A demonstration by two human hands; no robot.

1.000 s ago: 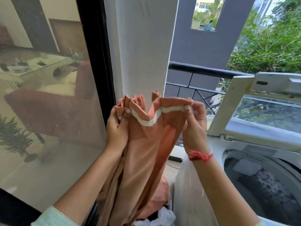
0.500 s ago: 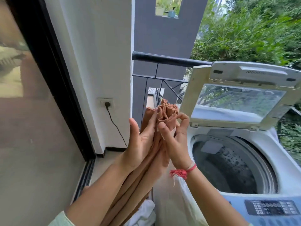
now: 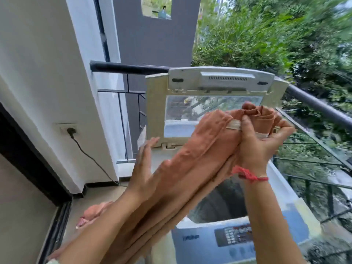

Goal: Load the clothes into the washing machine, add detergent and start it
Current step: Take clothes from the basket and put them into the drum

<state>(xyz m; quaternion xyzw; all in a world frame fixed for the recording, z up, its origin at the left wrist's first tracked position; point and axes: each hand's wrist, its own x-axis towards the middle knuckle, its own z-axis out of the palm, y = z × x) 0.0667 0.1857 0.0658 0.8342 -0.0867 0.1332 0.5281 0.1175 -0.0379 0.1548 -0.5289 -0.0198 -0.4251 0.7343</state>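
Daylit balcony: white wall (image 3: 47, 77) with plugged socket (image 3: 69, 129), dark railing (image 3: 314, 103), green trees (image 3: 266, 35) beyond.

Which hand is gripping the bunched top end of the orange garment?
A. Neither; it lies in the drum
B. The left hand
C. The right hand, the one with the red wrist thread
C: the right hand, with the red thread at its wrist, clutches the orange garment above the open washing machine, while the left hand is open and flat beside it.

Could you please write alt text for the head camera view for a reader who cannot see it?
A person's right hand grips a bunched terracotta-orange cloth garment above the drum of a white top-loading washing machine with its lid raised, while the open left hand steadies the fabric on a balcony.
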